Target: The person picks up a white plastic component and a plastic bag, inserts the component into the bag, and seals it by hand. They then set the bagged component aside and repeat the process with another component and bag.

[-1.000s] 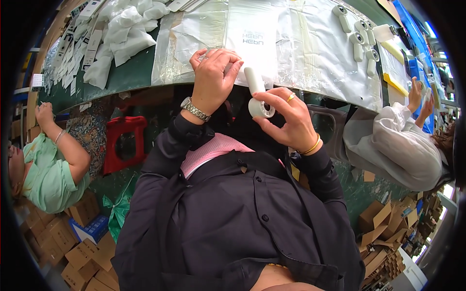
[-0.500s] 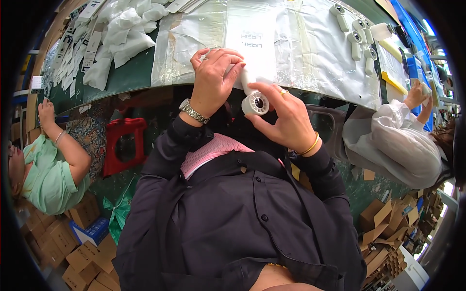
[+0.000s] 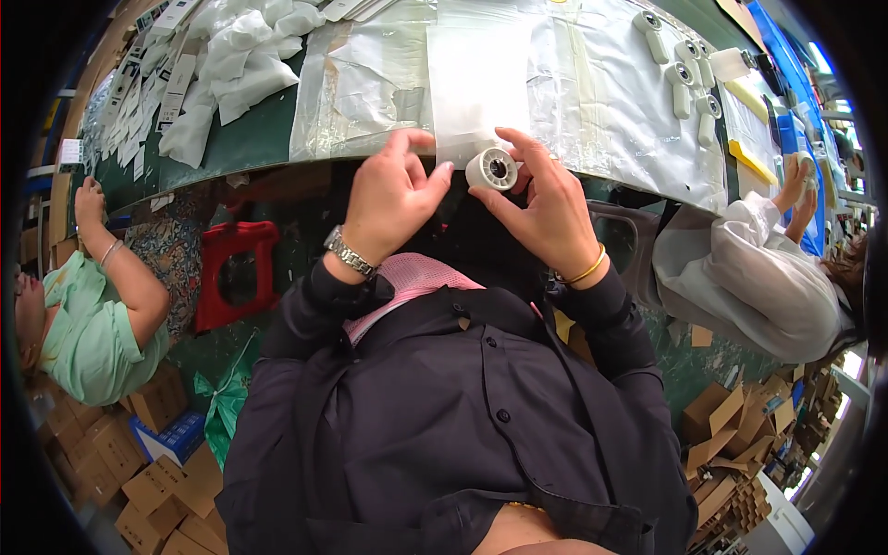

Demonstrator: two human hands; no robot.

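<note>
The fingers of the right hand [image 3: 553, 208] curl around a small white cylindrical part [image 3: 491, 169], gripping it by its sides so that its round end with a dark centre hole faces the camera. The part sits at the near edge of the green worktable [image 3: 242, 143], just below a frosted plastic bag [image 3: 477, 85]. The left hand [image 3: 393, 199] is beside it, thumb and forefinger pinched on the lower edge of that bag, the other fingers loosely bent; its fingertips almost touch the white part. A metal wristwatch [image 3: 350, 252] sits on the left wrist and a thin gold bangle [image 3: 586, 273] on the right. Both forearms wear dark sleeves, with a pink collar [image 3: 407, 285] showing between them over a dark shirt. The bag lies on a sheet of clear plastic film [image 3: 592, 88] spread across the table. Farther right on the film is a cluster of similar white parts [image 3: 683, 65]. To the far left on the table lie crumpled white bags [image 3: 236, 69] and rows of small labels [image 3: 139, 92]. Below the table edge stands a red plastic stool [image 3: 233, 273]. A person in a pale green top [image 3: 88, 324] sits at left, and another person in a white coat [image 3: 749, 277] works at right. Cardboard boxes [image 3: 157, 462] are stacked on the floor.
</note>
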